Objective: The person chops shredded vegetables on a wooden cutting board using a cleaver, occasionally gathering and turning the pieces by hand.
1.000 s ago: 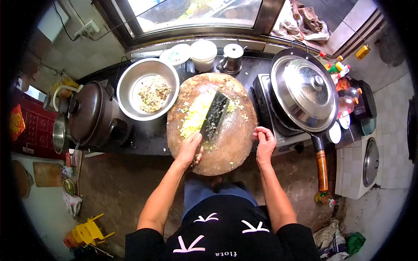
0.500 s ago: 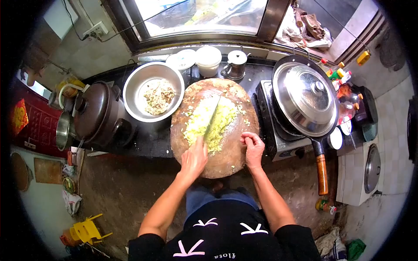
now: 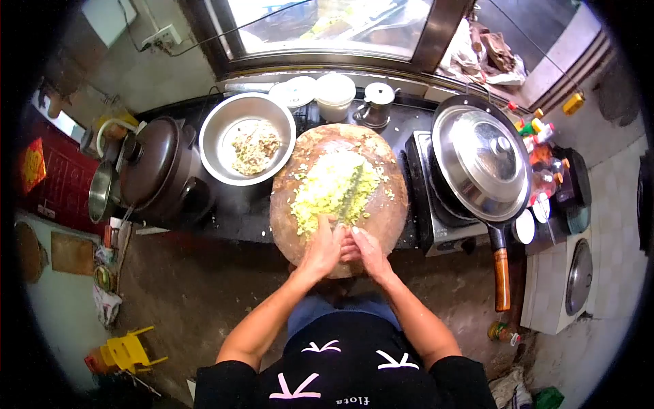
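Observation:
A thick round wooden chopping block [image 3: 286, 242] carries a heap of finely chopped pale green vegetable [image 3: 320, 187]. A knife [image 3: 353, 191] stands nearly edge-on over the heap's right side, its blade pointing away from me. My left hand [image 3: 323, 251] is closed at the knife's near end, its forefinger reaching forward by the chopped pieces. My right hand [image 3: 368, 253] meets it there, fingers curled in and thumb forward. The handle is hidden where the hands come together, so the right hand's hold on it is unclear.
Left of the block sits a steel bowl [image 3: 204, 146] with minced filling [image 3: 255, 146]. A dark lidded pot [image 3: 151, 160] stands farther left. To the right, a lidded wok [image 3: 477, 160] rests on a stove [image 3: 426, 198], its wooden handle [image 3: 501, 279] jutting toward me. White tubs and a metal pitcher [image 3: 376, 105] line the back.
My right hand has moved left from the block's right edge to meet my left hand. The left hand and knife have shifted slightly right. The whole view has also shifted a little.

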The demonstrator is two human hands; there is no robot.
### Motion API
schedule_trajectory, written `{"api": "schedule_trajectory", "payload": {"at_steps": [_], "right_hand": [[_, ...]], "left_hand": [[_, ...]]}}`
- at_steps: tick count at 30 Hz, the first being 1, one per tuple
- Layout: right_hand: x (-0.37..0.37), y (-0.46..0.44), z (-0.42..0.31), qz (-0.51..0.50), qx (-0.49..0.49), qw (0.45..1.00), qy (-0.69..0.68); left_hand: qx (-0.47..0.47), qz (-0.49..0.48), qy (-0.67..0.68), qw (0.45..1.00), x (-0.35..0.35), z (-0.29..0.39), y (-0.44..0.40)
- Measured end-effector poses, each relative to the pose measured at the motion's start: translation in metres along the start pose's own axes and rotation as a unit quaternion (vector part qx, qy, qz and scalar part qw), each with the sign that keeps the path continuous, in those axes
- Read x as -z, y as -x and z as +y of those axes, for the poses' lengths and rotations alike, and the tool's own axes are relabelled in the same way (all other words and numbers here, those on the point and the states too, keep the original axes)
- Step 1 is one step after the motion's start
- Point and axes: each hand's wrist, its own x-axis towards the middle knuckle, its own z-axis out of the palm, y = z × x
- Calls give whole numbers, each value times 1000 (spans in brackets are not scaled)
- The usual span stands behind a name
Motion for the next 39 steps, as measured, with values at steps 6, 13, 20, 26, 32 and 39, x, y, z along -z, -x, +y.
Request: {"api": "schedule_trajectory", "payload": {"at_steps": [6,13,20,26,32,39], "right_hand": [[-12,13,5,85,22,995,57],[-4,31,-11,140,62,981,124],[-19,42,-36,165,260,829,467],[-24,35,-53,83,187,803,559],[-13,17,-27,29,217,728,650],[-24,24,-30,8,222,719,659]], "left_hand": [[-110,29,23,993,-1,-7,38],[-74,305,-93,945,25,-110,-6],[-39,340,-72,937,26,-120,-29],[-67,359,-108,925,22,-125,-28],[-76,359,-93,926,26,-121,-31],[-75,357,-106,925,21,-124,-25]]}}
